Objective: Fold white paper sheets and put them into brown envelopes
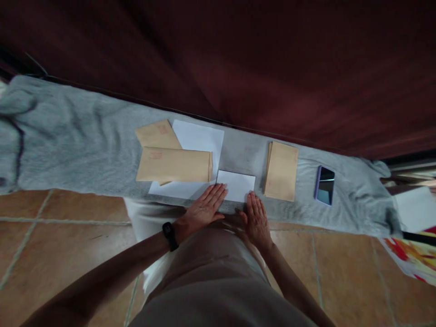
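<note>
A small white sheet of paper [236, 185], perhaps folded, lies flat between my hands near the front edge of the grey cloth. My left hand [207, 203] rests with fingers stretched out over its left edge. Beside its lower right corner, my right hand [256, 219] lies flat with its fingers straight. Neither hand holds anything. To the left, a brown envelope [173, 165] lies across another brown envelope [159, 133], both on top of larger white paper [197, 135]. A stack of brown envelopes [282, 171] sits to the right of my right hand.
A phone [325, 185] lies on the grey cloth [85, 141] that covers a long, narrow surface. Behind it hangs a dark red curtain [238, 59]. White paper [416, 209] and a colourful printed item [408, 256] are at the far right. Below is a tiled floor [81, 259].
</note>
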Demonstrator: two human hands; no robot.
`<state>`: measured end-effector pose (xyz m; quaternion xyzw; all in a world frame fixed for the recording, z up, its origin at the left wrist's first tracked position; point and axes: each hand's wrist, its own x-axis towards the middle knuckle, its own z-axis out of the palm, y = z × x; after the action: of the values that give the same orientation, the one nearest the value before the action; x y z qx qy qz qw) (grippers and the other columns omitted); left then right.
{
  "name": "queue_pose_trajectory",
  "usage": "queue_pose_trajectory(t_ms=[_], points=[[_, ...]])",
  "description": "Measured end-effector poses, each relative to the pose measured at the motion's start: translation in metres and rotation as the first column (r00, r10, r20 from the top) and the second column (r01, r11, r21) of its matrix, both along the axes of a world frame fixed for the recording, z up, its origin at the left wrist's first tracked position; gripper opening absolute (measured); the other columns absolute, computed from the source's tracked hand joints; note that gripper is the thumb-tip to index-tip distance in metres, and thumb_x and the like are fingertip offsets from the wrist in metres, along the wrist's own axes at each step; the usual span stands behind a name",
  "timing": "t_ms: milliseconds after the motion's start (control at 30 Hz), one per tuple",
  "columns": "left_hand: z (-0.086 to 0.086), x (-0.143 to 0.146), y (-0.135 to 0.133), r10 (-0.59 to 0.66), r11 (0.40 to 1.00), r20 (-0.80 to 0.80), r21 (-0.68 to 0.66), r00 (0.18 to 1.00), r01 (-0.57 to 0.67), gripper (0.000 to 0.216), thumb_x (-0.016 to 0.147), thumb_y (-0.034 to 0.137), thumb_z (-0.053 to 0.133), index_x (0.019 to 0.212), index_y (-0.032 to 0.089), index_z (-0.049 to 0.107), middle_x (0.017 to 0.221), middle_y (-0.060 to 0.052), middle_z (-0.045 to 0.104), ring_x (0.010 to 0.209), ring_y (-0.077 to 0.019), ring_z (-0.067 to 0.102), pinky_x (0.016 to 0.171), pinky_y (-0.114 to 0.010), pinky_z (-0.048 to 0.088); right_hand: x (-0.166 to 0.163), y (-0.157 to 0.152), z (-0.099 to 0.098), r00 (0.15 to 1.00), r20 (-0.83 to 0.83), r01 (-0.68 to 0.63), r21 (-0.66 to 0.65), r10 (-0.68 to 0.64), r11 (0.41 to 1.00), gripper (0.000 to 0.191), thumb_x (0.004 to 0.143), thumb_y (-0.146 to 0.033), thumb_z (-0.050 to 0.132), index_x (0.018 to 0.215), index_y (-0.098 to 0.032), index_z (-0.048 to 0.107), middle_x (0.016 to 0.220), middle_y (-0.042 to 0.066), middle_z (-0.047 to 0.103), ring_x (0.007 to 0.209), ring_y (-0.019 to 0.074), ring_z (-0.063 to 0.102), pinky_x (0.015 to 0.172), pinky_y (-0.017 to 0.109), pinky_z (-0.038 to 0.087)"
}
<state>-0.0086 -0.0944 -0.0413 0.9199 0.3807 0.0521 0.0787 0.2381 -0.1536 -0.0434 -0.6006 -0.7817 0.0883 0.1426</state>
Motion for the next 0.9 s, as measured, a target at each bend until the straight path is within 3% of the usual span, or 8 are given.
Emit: queue_pose_trajectory(t_ms=[133,233,367,533,633,800,900], points=[[0.003,0.002,0.0,-0.001,0.999,0.003,-0.033,1.0,0.001,0.091,0.094,0.055,0.061,0.16,0.005,0.025,0.168,-0.021,0.021,0.159,-0.0308,0.013,0.13,-0.048,0.017,-0.014,0.018,0.006,0.999,-0.053,0.008,-0.019,-0.009,1.0,0.06,0.11,-0.037,0.03,0.165,-0.018,0.015,0.167,0.014,0.03,0.156,0.0257,0.027,0.125,0.055,0.029],[0.002,0.002,0.0,0.005,0.999,-0.005,-0.05,1.0,-0.005,0.089,0.095,0.055,0.059,0.16,0.005,0.025,0.168,-0.022,0.021,0.158,-0.0308,0.013,0.13,-0.048,0.016,-0.031,0.042,0.004,0.997,-0.068,-0.026,-0.014,0.025,1.0,0.055,0.11,-0.033,0.027,0.163,-0.017,0.024,0.168,0.012,0.028,0.158,0.0237,0.022,0.126,0.051,0.027],[0.001,0.001,0.0,0.001,0.999,-0.018,-0.037,1.0,-0.001,0.086,0.096,0.056,0.057,0.159,0.004,0.03,0.167,-0.022,0.024,0.158,-0.0311,0.016,0.13,-0.048,0.018,-0.043,0.066,-0.008,1.0,-0.005,-0.019,0.032,0.019,0.999,0.053,0.109,-0.032,0.034,0.159,-0.014,0.037,0.166,0.014,0.032,0.157,0.0267,0.025,0.126,0.052,0.025],[0.002,0.005,-0.005,0.048,0.999,0.034,0.004,0.998,-0.048,0.072,0.101,0.048,0.049,0.157,0.003,0.034,0.164,-0.022,0.033,0.156,-0.0303,0.023,0.129,-0.047,0.023,-0.043,0.071,-0.017,0.999,0.026,0.029,0.088,-0.032,0.996,0.053,0.107,-0.033,0.042,0.157,-0.016,0.041,0.166,0.015,0.031,0.154,0.0298,0.031,0.124,0.054,0.029],[0.004,0.021,-0.003,0.133,0.991,0.095,0.004,0.987,-0.134,0.063,0.104,0.039,0.042,0.155,0.002,0.037,0.163,-0.022,0.036,0.156,-0.0301,0.026,0.128,-0.048,0.025,-0.042,0.071,-0.017,0.999,0.041,0.029,0.083,-0.032,0.996,0.054,0.106,-0.032,0.043,0.158,-0.018,0.04,0.167,0.015,0.03,0.154,0.03,0.03,0.123,0.053,0.029],[0.003,0.065,0.015,0.248,0.969,0.217,-0.054,0.944,-0.242,0.064,0.104,0.032,0.033,0.161,0.005,0.022,0.168,-0.019,0.026,0.158,-0.0275,0.016,0.128,-0.05,0.025,-0.039,0.07,-0.02,0.996,0.085,-0.013,0.071,0.007,0.997,0.062,0.101,-0.025,0.046,0.161,-0.014,0.032,0.167,0.017,0.028,0.155,0.0302,0.027,0.124,0.052,0.029],[-0.004,0.083,0.028,0.326,0.945,0.248,-0.078,0.912,-0.317,0.064,0.105,0.034,0.03,0.161,0.004,0.021,0.167,-0.021,0.027,0.158,-0.0282,0.017,0.128,-0.051,0.026,-0.039,0.071,-0.021,0.996,0.09,-0.009,0.088,0.001,0.996,0.066,0.099,-0.023,0.048,0.161,-0.012,0.029,0.166,0.017,0.032,0.154,0.0295,0.029,0.124,0.052,0.029]])
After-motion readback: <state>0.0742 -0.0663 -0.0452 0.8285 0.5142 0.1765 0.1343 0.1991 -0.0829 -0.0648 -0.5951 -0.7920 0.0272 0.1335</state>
